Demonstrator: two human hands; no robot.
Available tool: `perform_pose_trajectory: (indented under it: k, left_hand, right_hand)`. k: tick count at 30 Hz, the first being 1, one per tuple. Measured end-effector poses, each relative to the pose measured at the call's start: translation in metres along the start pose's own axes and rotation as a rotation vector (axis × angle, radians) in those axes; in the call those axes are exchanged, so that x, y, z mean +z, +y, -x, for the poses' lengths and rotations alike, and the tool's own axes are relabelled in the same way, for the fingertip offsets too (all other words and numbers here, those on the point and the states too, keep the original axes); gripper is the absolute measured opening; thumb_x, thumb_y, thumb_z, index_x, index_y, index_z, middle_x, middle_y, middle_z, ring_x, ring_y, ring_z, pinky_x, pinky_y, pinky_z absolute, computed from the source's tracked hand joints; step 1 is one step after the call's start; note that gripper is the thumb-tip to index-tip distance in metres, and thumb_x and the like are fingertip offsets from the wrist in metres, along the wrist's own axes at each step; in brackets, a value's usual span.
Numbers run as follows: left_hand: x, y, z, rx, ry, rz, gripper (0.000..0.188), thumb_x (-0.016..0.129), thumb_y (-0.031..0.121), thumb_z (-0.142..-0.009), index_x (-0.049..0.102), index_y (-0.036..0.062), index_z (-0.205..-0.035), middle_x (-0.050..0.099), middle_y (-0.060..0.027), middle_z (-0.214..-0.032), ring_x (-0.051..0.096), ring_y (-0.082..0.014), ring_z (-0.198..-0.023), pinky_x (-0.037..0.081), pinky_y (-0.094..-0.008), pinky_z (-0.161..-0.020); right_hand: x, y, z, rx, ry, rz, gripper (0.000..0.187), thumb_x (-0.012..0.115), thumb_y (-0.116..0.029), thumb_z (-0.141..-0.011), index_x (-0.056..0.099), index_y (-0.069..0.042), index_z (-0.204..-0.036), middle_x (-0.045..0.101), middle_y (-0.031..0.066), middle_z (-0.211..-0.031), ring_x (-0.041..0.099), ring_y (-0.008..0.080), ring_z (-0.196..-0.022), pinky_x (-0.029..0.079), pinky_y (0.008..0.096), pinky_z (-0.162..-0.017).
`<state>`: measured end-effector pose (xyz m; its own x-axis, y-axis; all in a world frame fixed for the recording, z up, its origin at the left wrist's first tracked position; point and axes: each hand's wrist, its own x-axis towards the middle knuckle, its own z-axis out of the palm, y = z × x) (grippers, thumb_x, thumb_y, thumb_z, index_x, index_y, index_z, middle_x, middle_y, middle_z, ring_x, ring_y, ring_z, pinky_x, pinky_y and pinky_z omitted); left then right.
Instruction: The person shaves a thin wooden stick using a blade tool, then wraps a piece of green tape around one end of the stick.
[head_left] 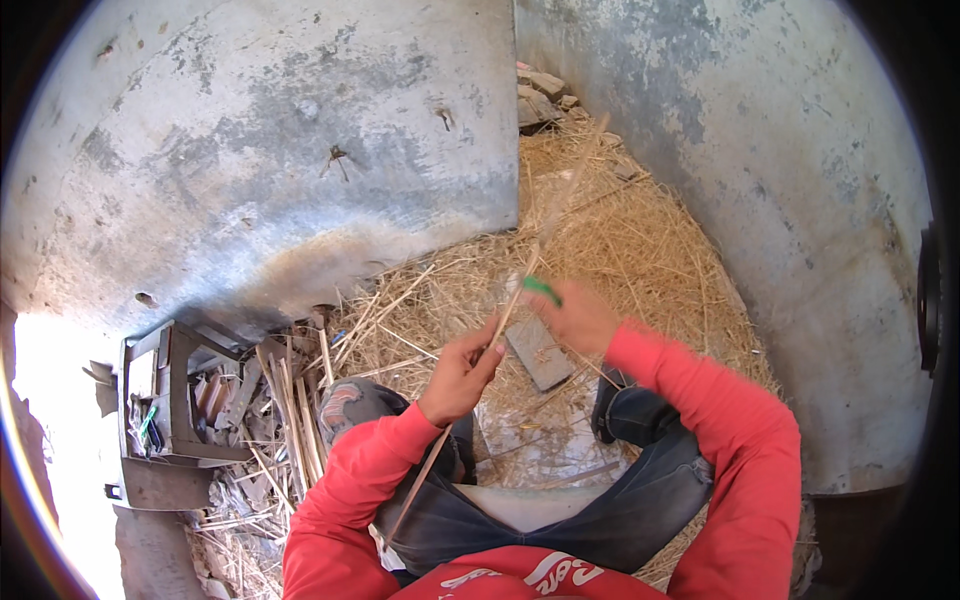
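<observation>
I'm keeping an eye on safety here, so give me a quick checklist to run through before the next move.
1. Left hand has a grip on the long thin strip: ok, fingers closed around it.
2. Right hand holds the green tool: ok, its green part sticks out of the fist.
3. Left fingers clear of the green tool: ok, it sits farther up the strip.
4. Tool's edge sound: cannot tell, motion blur hides it.
5. Strip's far end free of splits: cannot tell, blurred.
6. Loose straw-like scraps cleared away: not ok, spread thickly in front.
</observation>
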<state>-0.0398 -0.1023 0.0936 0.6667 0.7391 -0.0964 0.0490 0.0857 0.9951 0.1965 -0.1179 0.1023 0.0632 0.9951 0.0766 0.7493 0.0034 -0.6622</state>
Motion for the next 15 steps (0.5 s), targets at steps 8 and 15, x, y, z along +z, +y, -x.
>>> perform_pose_trajectory:
  k: [8, 15]
  left_hand:
    - [-0.01, -0.006, 0.011, 0.003, 0.014, -0.003, 0.049, 0.057, 0.012, -0.102, 0.044, 0.0024, -0.149, 0.042, 0.0087, -0.07, 0.036, -0.0013, -0.058, 0.03, -0.0205, -0.05]
    - [-0.005, -0.001, 0.014, -0.009, 0.012, -0.007, 0.051, 0.058, 0.013, -0.101, 0.043, 0.001, -0.149, 0.042, 0.0086, -0.07, 0.037, -0.0017, -0.059, 0.032, -0.0208, -0.052]
  right_hand:
    - [-0.01, -0.034, 0.018, -0.096, -0.2, 0.149, 0.054, 0.047, -0.052, -0.1, 0.069, -0.003, -0.105, 0.068, 0.024, -0.085, 0.067, 0.0408, -0.079, 0.051, 0.052, -0.074]
    - [-0.033, -0.018, -0.004, 0.083, -0.213, 0.146, 0.056, 0.046, -0.056, -0.099, 0.069, -0.006, -0.107, 0.068, 0.0228, -0.082, 0.066, 0.0428, -0.079, 0.051, 0.0506, -0.075]
